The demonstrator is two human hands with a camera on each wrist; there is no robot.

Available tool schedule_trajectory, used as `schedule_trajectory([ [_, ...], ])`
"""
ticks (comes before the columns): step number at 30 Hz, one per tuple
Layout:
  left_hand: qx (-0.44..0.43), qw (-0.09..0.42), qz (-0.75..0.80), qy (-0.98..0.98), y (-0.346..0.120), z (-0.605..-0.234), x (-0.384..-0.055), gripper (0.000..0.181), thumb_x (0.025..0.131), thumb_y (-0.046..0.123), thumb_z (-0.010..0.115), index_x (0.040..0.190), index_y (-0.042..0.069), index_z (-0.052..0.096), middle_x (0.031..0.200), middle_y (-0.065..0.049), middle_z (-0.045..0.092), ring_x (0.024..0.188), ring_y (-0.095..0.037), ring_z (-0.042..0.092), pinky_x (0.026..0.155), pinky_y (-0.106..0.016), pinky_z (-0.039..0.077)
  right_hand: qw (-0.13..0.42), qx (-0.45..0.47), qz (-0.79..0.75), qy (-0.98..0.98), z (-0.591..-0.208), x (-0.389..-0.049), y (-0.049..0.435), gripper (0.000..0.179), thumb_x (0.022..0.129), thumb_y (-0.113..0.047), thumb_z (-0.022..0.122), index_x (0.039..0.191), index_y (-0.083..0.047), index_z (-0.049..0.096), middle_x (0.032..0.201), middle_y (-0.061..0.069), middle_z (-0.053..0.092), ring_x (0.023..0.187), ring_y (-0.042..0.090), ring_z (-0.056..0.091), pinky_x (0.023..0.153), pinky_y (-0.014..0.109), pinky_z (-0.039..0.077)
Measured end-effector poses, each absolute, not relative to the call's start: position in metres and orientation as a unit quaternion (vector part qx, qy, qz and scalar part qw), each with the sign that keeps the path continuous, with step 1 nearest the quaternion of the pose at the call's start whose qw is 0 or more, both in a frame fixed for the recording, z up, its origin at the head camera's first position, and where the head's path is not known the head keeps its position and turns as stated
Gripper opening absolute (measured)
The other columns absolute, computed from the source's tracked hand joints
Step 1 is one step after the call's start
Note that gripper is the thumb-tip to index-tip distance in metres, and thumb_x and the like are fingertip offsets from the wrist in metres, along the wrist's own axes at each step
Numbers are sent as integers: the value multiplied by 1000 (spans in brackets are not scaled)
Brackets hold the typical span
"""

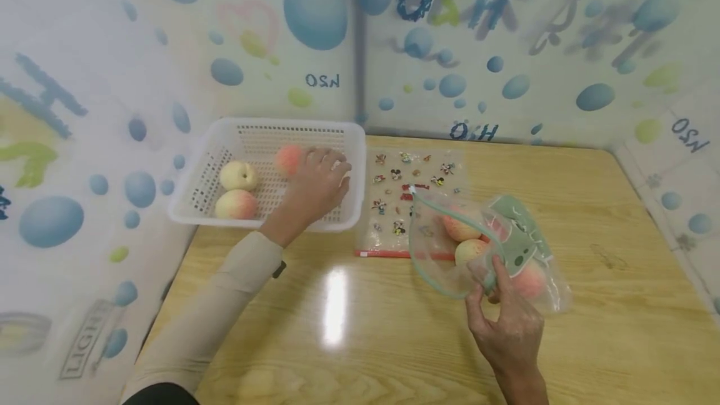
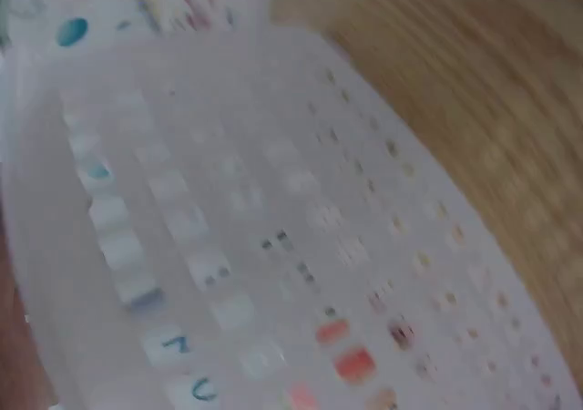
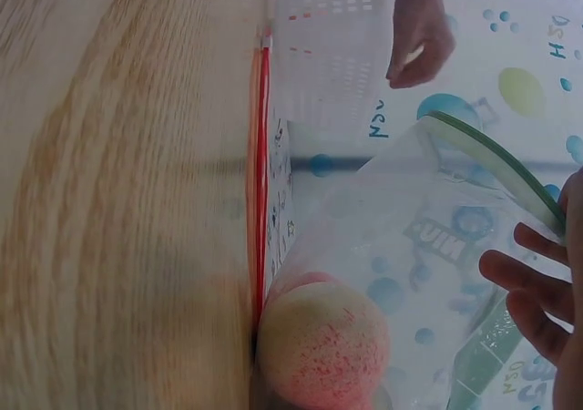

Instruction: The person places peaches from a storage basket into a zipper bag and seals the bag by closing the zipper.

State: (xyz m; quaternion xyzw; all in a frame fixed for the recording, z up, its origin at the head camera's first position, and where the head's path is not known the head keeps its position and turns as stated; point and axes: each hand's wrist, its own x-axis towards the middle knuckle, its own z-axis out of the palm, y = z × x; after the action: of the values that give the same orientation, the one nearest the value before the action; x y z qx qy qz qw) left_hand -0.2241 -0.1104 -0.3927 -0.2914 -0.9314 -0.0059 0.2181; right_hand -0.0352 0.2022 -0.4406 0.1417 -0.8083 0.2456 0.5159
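My left hand [image 1: 320, 177] is over the right part of a white perforated basket [image 1: 194, 124], its fingers curled round a peach. Only a pale sliver of that peach [image 3: 414, 55] shows; the hand hides the rest. Two pale peaches [image 1: 239, 176] lie at the basket's left, and a redder peach [image 1: 289, 160] sits just left of the hand. With thumb and fingers my right hand [image 1: 506, 324] pinches the green-edged mouth of a clear zip bag [image 1: 435, 267], which gapes toward the basket. Several peaches [image 3: 323, 344] are inside the bag.
A flat clear bag [image 1: 388, 217] with cartoon prints and a red zip lies on the wooden table [image 1: 619, 305], partly under the zip bag. Patterned walls [image 1: 506, 49] stand behind the table and at both sides. In the left wrist view, the basket wall [image 2: 246, 182] fills most of the picture.
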Motion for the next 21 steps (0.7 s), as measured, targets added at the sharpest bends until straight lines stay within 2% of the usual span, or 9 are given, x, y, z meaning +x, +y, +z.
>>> schedule_trajectory([
  [4,-227,118,75,-964,-128,-394,-246,46,93,33,65,130,6,62,140,-20,54,135,-39,43,105,-55,38,518,140,243,-808,-440,-34,202,43,89,-19,53,113,14,67,56,12,57,39,22,48,32,34,34],
  [8,-186,46,88,-977,-149,-399,-261,57,91,36,68,134,1,55,146,-27,43,142,-46,30,110,-62,30,517,140,241,-809,-438,-33,201,42,89,-19,53,111,15,67,55,13,58,38,23,49,31,34,36],
  [10,-171,33,70,-982,-161,-402,-265,56,91,33,68,132,-2,54,145,-31,41,142,-49,26,112,-64,24,517,141,241,-809,-438,-32,202,42,89,-18,53,111,15,66,55,13,57,37,23,49,30,32,36],
  [13,-155,34,47,-986,-175,-405,-269,44,97,25,56,127,-6,53,141,-34,42,141,-53,26,111,-68,22,517,143,240,-809,-438,-32,204,42,89,-18,53,111,15,66,55,13,56,37,22,47,30,31,35],
  [17,-164,44,54,-984,-185,-408,-272,40,99,20,47,129,-6,52,135,-34,45,135,-54,32,107,-68,28,516,145,240,-810,-438,-31,206,42,89,-18,53,112,15,66,55,12,56,37,22,47,31,30,35],
  [21,-169,33,48,-984,-189,-413,-272,48,95,16,56,137,-5,47,135,-31,48,133,-51,34,107,-69,27,509,148,239,-814,-436,-29,206,42,90,-18,53,111,16,65,55,12,56,37,22,48,31,29,36],
])
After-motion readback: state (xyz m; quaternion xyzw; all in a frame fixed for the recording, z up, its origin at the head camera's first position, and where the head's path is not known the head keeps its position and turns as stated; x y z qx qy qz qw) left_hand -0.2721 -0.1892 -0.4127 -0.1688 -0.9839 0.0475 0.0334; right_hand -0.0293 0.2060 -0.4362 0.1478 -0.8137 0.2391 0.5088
